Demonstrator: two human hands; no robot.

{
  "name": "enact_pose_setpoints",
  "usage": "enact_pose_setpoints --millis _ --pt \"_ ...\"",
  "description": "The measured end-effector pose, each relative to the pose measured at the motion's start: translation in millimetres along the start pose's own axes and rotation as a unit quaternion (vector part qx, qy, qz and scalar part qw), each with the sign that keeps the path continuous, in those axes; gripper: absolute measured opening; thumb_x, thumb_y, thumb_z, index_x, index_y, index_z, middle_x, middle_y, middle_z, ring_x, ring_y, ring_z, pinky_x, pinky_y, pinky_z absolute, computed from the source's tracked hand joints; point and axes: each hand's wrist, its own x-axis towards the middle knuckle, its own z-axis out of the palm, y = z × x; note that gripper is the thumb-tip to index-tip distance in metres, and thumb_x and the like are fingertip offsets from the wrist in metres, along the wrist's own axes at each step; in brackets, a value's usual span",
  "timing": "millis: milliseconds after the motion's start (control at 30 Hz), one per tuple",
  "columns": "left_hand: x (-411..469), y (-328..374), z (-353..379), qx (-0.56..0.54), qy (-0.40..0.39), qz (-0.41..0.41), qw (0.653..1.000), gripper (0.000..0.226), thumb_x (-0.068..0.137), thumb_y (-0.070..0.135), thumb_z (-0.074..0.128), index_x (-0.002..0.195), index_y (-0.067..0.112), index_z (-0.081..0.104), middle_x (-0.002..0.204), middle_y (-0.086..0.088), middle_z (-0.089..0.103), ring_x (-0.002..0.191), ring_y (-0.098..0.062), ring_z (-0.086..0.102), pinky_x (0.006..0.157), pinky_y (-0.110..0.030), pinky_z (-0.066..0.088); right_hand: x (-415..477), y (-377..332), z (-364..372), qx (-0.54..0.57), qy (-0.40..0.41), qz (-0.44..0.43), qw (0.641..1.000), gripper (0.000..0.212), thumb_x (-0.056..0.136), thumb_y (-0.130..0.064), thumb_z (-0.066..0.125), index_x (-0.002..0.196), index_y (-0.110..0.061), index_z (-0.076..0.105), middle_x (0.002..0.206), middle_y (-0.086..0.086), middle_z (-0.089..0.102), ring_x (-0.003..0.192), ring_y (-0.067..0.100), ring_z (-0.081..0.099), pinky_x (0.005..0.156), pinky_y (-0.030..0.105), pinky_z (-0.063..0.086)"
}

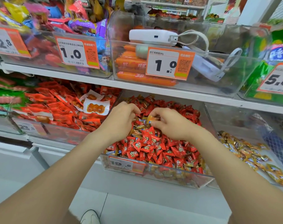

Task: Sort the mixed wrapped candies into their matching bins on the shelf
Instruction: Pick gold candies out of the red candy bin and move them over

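Note:
A clear bin (pixel 155 175) on the lower shelf holds a heap of red wrapped candies (pixel 152 143) mixed with gold wrapped candies (pixel 139 126). Both my hands are inside it, over the middle of the heap. My left hand (pixel 121 118) has its fingers curled down into the candies; what it holds is hidden. My right hand (pixel 166 122) pinches an orange-gold candy (pixel 151 118) between thumb and fingers. The bin to the right (pixel 275 123) holds only gold wrapped candies (pixel 244 151).
The bin at left (pixel 60 133) is full of red snack packets. The shelf above carries clear bins with orange sausages (pixel 132 62), a white power bank (pixel 152 36) with a cable, and price tags. My shoe (pixel 90 217) shows on the white floor below.

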Motion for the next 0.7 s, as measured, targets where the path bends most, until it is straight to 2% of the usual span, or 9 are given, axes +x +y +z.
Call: enact_pose_setpoints --millis 67,133,200,267,333,400,500,633,700 --pt "2 4 2 0.0 -0.015 0.007 1.0 0.027 0.107 0.015 0.055 0.127 0.025 0.068 0.108 0.004 0.055 0.096 -0.01 0.056 0.075 -0.017 0.04 -8 5 -6 0.072 0.035 0.005 0.997 0.005 0.106 -0.025 0.062 0.108 -0.026 0.067 0.076 -0.004 0.065 0.057 0.002 0.053 0.058 0.028 0.045" --pt "3 10 4 -0.027 -0.056 0.024 0.998 0.031 0.103 0.026 0.066 0.133 0.03 0.065 0.109 0.005 0.055 0.091 -0.004 0.055 0.076 -0.014 0.038 -16 7 -12 0.152 0.057 0.021 0.986 0.006 0.106 -0.023 0.063 0.107 -0.025 0.069 0.083 -0.004 0.067 0.06 0.007 0.058 0.057 0.028 0.046" --pt "4 13 8 -0.014 -0.098 0.039 0.994 0.038 0.098 0.04 0.071 0.134 0.031 0.065 0.113 0.005 0.053 0.097 -0.004 0.054 0.087 -0.024 0.043 -24 7 -14 0.219 0.063 0.046 0.973 0.007 0.106 -0.021 0.063 0.109 -0.021 0.069 0.084 -0.001 0.062 0.059 0.011 0.056 0.051 0.027 0.043" --pt "5 13 14 0.04 -0.116 0.038 0.992 0.039 0.097 0.045 0.071 0.132 0.028 0.067 0.114 0.003 0.05 0.11 -0.017 0.054 0.098 -0.035 0.044 -30 8 -15 0.237 0.07 0.068 0.967 0.008 0.105 -0.022 0.064 0.111 -0.022 0.07 0.083 0.004 0.062 0.057 0.013 0.054 0.048 0.025 0.041" --pt "6 12 17 0.068 -0.125 0.032 0.989 0.041 0.099 0.044 0.069 0.133 0.023 0.066 0.113 0.002 0.049 0.112 -0.022 0.052 0.098 -0.036 0.043 -33 12 -15 0.236 0.091 0.075 0.965 0.007 0.104 -0.022 0.066 0.11 -0.022 0.071 0.083 0.001 0.066 0.053 0.011 0.054 0.048 0.022 0.042" --pt "7 12 16 0.08 -0.136 0.033 0.987 0.038 0.101 0.043 0.066 0.131 0.02 0.064 0.114 0.001 0.049 0.11 -0.022 0.053 0.096 -0.035 0.043 -34 18 -14 0.195 0.125 0.073 0.97 0.006 0.103 -0.023 0.068 0.107 -0.023 0.072 0.093 -0.005 0.07 0.057 0.006 0.056 0.058 0.025 0.046" --pt "6 13 17 0.08 -0.143 0.037 0.986 0.019 0.104 0.039 0.062 0.111 0.023 0.053 0.108 0.003 0.053 0.101 -0.02 0.054 0.085 -0.032 0.042 -35 27 -12 0.125 0.16 0.077 0.976 0.009 0.102 -0.028 0.067 0.109 -0.026 0.073 0.099 -0.009 0.073 0.065 0.0 0.057 0.073 0.029 0.045" --pt "5 14 18 0.048 -0.143 0.051 0.987 0.017 0.107 0.034 0.058 0.101 0.022 0.048 0.091 0.001 0.057 0.082 -0.018 0.055 0.067 -0.035 0.041 -42 22 -16 0.099 0.184 0.053 0.976 0.024 0.107 -0.02 0.056 0.127 -0.027 0.068 0.091 -0.007 0.075 0.052 -0.006 0.055 0.059 0.018 0.036" --pt "4 15 17 0.04 -0.137 0.054 0.988 0.012 0.109 0.033 0.052 0.102 0.023 0.051 0.089 0.0 0.057 0.08 -0.019 0.056 0.068 -0.039 0.045 -45 19 -18 0.074 0.193 0.059 0.977 0.022 0.109 -0.02 0.051 0.12 -0.026 0.069 0.073 -0.007 0.068 0.048 -0.002 0.053 0.051 0.015 0.033"
